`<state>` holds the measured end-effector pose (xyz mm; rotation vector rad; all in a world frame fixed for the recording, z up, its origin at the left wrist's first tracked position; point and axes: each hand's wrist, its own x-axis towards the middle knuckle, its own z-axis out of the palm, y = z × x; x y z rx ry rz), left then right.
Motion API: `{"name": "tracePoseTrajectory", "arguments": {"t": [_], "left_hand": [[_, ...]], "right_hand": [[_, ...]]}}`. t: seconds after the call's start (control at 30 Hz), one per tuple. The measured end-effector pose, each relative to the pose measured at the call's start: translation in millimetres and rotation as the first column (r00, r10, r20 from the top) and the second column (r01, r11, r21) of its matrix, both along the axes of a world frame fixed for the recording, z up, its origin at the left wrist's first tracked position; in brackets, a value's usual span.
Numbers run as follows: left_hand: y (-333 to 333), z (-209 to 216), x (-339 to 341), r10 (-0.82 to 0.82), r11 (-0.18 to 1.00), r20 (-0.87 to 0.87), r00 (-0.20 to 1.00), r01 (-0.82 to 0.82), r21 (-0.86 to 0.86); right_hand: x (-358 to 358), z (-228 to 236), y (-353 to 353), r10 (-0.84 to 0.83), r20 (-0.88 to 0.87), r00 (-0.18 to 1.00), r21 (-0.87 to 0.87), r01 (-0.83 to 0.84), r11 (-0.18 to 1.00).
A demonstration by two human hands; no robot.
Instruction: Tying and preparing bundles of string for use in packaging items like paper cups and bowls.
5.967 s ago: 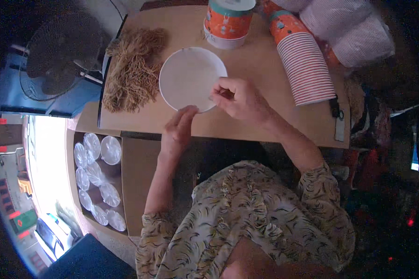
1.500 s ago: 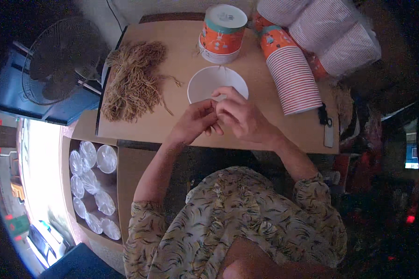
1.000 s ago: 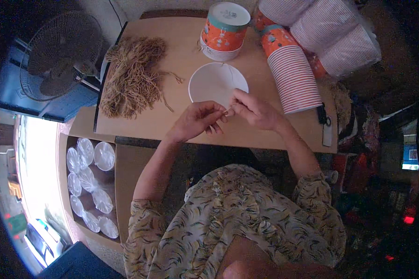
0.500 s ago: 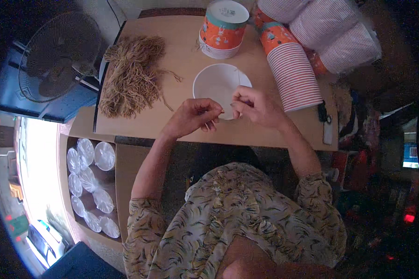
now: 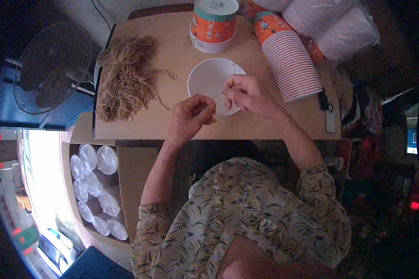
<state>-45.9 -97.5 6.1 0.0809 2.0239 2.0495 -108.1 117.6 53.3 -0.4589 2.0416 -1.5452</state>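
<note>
A white paper tub (image 5: 207,76) stands with its mouth up near the middle of the table, and a thin dark strand shows at its far right rim. Over its near left edge, my left hand (image 5: 191,114) has thumb and fingertips pinched together. My right hand (image 5: 249,97) hangs over the tub's right side, also pinched. Whatever lies between either hand's fingertips is too small to make out. A tangled bundle of brown twine (image 5: 125,79) lies at the left, with loose ends trailing toward the tub.
Behind the tub is an upside-down stack of orange patterned tubs (image 5: 214,28). A long nested stack (image 5: 291,65) lies at right, beside plastic-wrapped stacks (image 5: 344,28). A carton (image 5: 125,186) of bagged tubs stands below left, near a fan (image 5: 53,67). A small tool lies at the table's right edge.
My hands have drawn slightly apart, the right one up and to the left, the left one slightly left. The whole view has shifted slightly.
</note>
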Motion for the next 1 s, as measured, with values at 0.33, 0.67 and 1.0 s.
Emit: {"name": "tracePoseTrajectory", "arguments": {"t": [0.33,0.67,1.0], "left_hand": [[-5,2,-6,-0.070,0.997,0.039,0.997,0.069,0.047],[-7,10,-7,-0.059,0.989,0.078,0.995,0.048,0.141],[-5,19,-11,-0.041,0.995,0.106,0.993,0.031,0.095]], "right_hand": [[-3,-5,9,0.099,-0.176,0.979,-0.012,-0.103,0.995],[-5,-5,11,0.123,-0.206,0.971,-0.003,-0.126,0.992],[-5,-9,12,0.094,-0.222,0.970,-0.048,-0.107,0.993]]}}
